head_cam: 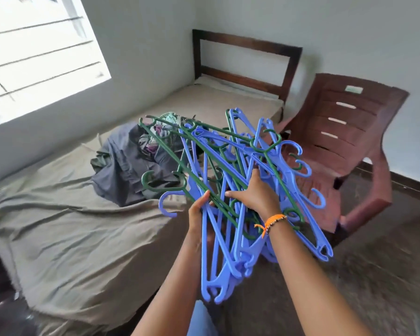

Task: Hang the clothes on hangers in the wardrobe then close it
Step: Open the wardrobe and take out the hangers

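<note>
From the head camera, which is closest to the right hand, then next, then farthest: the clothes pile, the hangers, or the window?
1. Hangers: held in the right hand.
2. Clothes pile: on the bed, to the left.
3. Window: far upper left, in the wall.

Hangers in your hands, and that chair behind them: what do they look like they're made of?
The hangers, blue and green, look like moulded plastic: uniform colour, thin flat arms, hooks cast in one piece. The chair also looks like moulded plastic, reddish-brown with a slight sheen and slots in its back, though blur leaves the finish uncertain.
</note>
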{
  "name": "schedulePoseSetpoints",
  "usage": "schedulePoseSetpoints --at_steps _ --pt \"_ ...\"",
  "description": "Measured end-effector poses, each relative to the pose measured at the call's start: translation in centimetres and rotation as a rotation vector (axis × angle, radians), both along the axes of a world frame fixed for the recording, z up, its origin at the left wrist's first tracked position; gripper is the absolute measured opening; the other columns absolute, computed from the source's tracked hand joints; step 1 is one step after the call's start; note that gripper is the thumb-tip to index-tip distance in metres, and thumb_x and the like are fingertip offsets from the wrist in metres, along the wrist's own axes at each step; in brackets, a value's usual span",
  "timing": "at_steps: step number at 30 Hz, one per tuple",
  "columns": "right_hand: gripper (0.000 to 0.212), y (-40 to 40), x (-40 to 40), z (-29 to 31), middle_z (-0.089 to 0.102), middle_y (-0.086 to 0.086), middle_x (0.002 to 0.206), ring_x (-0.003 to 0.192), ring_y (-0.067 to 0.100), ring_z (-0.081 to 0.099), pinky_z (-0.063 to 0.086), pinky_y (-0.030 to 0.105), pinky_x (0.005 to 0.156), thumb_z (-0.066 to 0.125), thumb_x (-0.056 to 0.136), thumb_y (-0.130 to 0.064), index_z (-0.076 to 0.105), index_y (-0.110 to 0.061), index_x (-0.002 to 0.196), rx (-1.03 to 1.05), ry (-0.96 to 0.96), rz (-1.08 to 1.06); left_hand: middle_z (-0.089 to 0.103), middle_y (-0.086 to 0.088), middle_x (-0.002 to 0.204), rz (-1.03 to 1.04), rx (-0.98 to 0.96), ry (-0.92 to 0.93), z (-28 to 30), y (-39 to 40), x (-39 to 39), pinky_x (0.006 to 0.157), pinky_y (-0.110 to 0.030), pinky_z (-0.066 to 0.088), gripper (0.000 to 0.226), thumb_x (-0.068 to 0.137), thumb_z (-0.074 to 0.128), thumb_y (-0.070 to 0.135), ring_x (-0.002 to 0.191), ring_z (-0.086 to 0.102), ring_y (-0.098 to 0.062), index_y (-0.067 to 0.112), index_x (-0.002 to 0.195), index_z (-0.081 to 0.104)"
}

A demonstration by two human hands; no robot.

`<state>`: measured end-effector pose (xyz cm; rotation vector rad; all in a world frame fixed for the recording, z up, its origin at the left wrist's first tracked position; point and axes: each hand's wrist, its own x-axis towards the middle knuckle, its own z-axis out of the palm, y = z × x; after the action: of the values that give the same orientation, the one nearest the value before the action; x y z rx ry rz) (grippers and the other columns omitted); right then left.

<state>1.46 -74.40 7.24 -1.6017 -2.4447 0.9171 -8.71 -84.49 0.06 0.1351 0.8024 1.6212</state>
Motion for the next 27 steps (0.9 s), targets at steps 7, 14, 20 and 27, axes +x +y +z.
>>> schedulePoseSetpoints --at_steps 7,14,20,27 --pt "0.11 15.0 -11.2 -2.0 0.058 0.013 0.126 0.103 0.03 0.062 0.046 0.033 0.059 0.067 0.077 -0.057 -0.001 -0.012 0.151 0.018 -0.016 0.011 0.068 -0.023 0.104 0.011 0.01 0.072 -2.0 14.5 -11.0 0.094 -0.054 0.045 0.046 0.077 0.064 0.035 0.094 0.067 -0.037 -0.001 0.105 0.07" --pt "0.11 30.1 -22.3 -3.5 0.041 0.012 0.146 0.121 0.032 0.052 0.049 0.039 0.076 0.066 0.078 -0.057 -0.003 -0.014 0.151 -0.073 0.012 -0.048 0.058 -0.026 0.124 -0.052 -0.073 0.049 -2.9 29.6 -23.1 0.085 -0.053 0.052 0.066 0.081 0.064 0.041 0.107 0.06 -0.041 0.001 0.132 0.05" --pt "0.107 42.0 -28.9 -6.6 0.044 0.012 0.144 0.118 0.032 0.054 0.052 0.041 0.079 0.066 0.079 -0.055 -0.002 -0.015 0.151 -0.135 -0.022 -0.079 0.062 -0.021 0.117 -0.111 -0.176 0.038 -5.5 40.9 -29.8 0.09 -0.05 0.051 0.05 0.087 0.048 0.04 0.101 0.065 -0.033 0.004 0.121 0.056" --pt "0.103 57.7 -37.4 -13.5 0.052 0.013 0.136 0.107 0.032 0.06 0.046 0.034 0.066 0.065 0.081 -0.052 0.0 -0.014 0.151 -0.175 -0.136 -0.008 0.054 -0.02 0.107 -0.127 -0.454 0.035 -13.2 56.0 -37.4 0.085 -0.047 0.048 0.084 0.056 0.087 0.049 0.087 0.057 -0.034 0.003 0.119 0.057"
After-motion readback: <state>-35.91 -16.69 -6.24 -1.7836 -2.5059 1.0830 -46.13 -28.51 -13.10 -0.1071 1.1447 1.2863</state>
